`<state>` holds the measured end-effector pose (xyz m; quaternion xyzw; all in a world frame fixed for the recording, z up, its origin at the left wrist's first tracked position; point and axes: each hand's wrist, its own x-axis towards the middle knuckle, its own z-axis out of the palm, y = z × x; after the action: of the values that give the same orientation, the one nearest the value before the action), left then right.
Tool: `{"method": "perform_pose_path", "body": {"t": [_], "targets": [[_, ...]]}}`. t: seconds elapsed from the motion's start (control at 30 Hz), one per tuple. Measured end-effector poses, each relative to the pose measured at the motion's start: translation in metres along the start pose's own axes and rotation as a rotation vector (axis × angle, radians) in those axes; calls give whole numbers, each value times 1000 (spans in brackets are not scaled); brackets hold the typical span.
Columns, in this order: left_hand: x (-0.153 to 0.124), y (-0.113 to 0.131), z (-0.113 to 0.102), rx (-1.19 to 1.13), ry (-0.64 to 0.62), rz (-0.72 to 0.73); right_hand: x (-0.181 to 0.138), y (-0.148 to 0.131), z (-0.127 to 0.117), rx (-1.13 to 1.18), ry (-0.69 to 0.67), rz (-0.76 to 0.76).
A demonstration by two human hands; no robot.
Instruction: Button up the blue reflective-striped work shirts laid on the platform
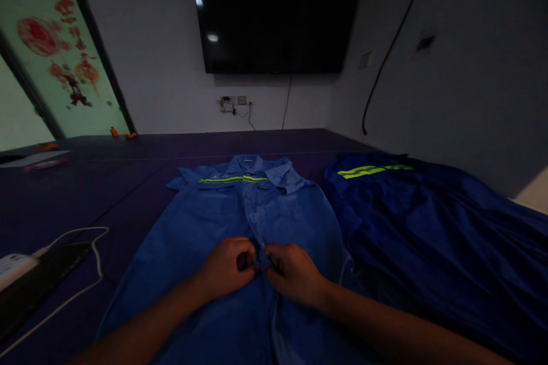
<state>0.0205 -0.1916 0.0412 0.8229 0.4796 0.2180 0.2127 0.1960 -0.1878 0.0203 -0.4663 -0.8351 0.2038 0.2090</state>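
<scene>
A blue short-sleeved work shirt (214,214) with a collar and a yellow-green stripe across the chest lies spread out, its collar pointing away from me. Both hands meet at its front placket, around the middle. My left hand (229,267) pinches the left edge of the placket between thumb and fingers. Close beside it, my right hand (295,274) pinches the other edge. The fabric bunches up a little between my fingertips; any button there is hidden. Above the hands, the placket appears joined; below them, its edges hang apart.
A darker blue garment (411,228) with a yellow-green stripe lies heaped on the right. On the left sit a white power strip (17,268) with a white cable (98,256) and a dark flat object (47,282). A television (280,11) hangs on the far wall.
</scene>
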Motion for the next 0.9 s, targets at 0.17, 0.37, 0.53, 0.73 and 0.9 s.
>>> {"method": "perform_pose_path", "body": {"t": [0.17,0.37,0.53,0.73,0.9], "targets": [[-2,1,1,62,-9,-5,-2,-2,-3,14,-12,-47],[-4,3,2,191,-51,31,-3,-3,-5,22,-20,-79],[-4,2,2,265,-59,80,-1,0,1,5,1,-25],[-5,0,4,322,-31,132,0,2,4,13,26,-34],[-5,-1,6,297,-7,138,2,2,4,1,19,-32]]}}
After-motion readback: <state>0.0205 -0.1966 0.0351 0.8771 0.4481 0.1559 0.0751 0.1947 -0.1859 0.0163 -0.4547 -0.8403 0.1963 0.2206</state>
